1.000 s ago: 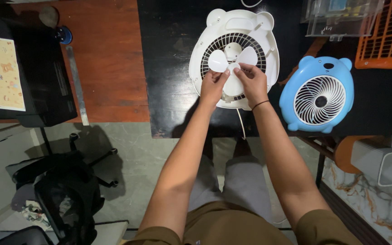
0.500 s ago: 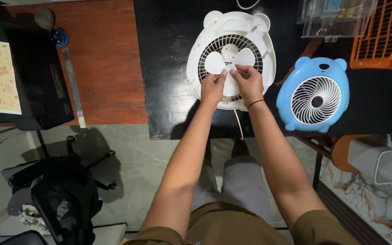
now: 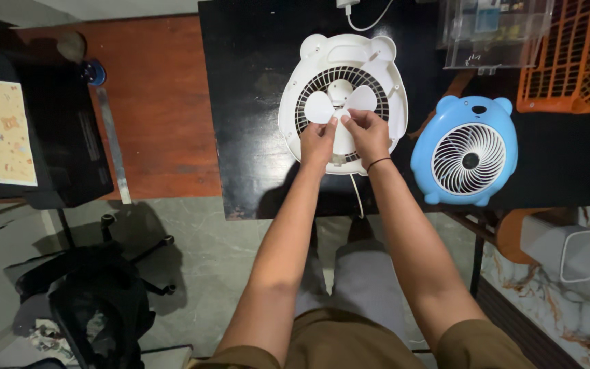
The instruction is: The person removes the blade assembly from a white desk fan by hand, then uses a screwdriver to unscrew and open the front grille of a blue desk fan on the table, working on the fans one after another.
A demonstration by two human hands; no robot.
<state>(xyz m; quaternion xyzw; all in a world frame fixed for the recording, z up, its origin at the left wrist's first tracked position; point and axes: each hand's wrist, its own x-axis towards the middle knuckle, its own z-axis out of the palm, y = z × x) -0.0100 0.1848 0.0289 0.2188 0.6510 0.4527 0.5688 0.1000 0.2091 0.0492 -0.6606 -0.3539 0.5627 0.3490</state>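
A white bear-shaped desk fan body (image 3: 384, 68) lies flat on the black table (image 3: 247, 102), its dark grille facing up. Over the grille sits a white fan blade piece (image 3: 339, 102) with rounded lobes. My left hand (image 3: 317, 140) pinches the left lobe's lower edge. My right hand (image 3: 367, 133), with a dark band on the wrist, grips the blade near its centre and right lobe. Both hands rest over the lower half of the fan.
A blue bear-shaped fan (image 3: 464, 154) lies to the right. An orange crate (image 3: 575, 61) and a clear plastic box (image 3: 493, 34) stand at the back right. A white cable (image 3: 367, 17) runs off the far edge. A black chair (image 3: 97, 301) stands at lower left.
The view has shifted slightly. My hands stay on the white blade over the grille, with fingers a little closer together.
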